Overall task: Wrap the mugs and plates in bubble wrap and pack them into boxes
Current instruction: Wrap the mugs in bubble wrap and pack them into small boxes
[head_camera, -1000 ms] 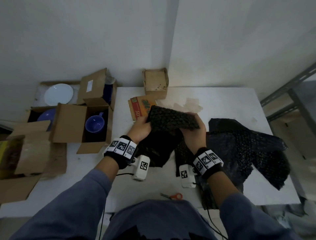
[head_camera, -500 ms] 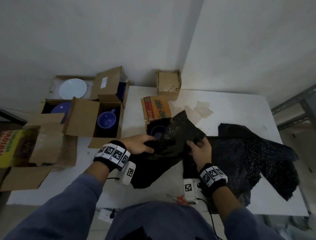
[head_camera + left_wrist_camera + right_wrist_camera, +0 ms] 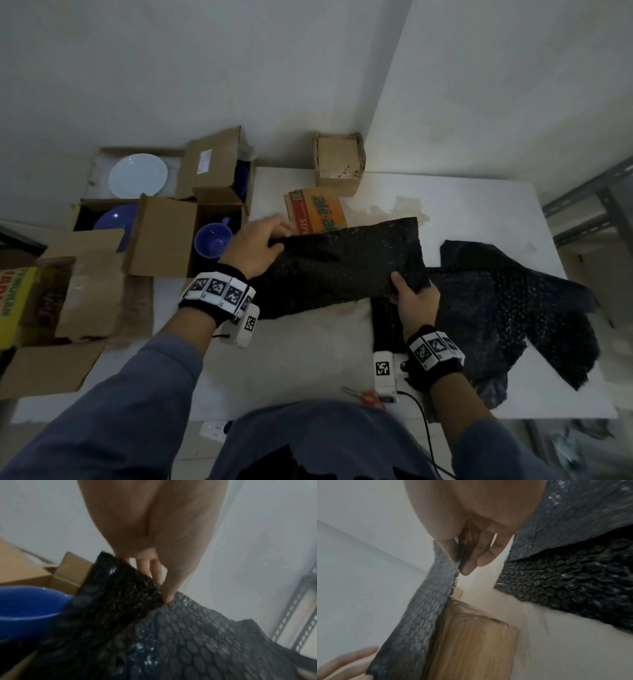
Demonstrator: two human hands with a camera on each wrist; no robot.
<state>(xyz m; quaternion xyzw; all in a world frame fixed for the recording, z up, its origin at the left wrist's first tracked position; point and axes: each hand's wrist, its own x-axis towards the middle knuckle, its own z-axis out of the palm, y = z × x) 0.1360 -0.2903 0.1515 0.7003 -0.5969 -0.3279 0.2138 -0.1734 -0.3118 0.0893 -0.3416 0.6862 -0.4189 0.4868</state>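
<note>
A black bubble wrap sheet point(image 3: 342, 263) hangs stretched over the white table point(image 3: 462, 205) between both hands. My left hand point(image 3: 275, 236) pinches its left edge, thumb on top point(image 3: 169, 595). At the lower right corner, my right hand point(image 3: 400, 286) pinches the sheet point(image 3: 426, 608) between thumb and fingers point(image 3: 469, 566). In the left wrist view a blue mug point(image 3: 25, 608) shows at the sheet's left edge, partly covered by it. The head view does not show that mug. A second blue mug point(image 3: 214, 240) sits in an open cardboard box point(image 3: 164, 236).
Left of the table, open boxes hold a white plate point(image 3: 138, 176) and a blue plate point(image 3: 114, 221). An orange carton point(image 3: 317, 212) and a small cardboard box point(image 3: 337, 161) stand at the back. More black bubble wrap point(image 3: 513, 308) covers the right side. Orange-handled scissors point(image 3: 364, 397) lie at the front edge.
The hands have moved apart and drawn the bunched sheet out wide. The mug seen under its edge half a second ago is now covered in the head view.
</note>
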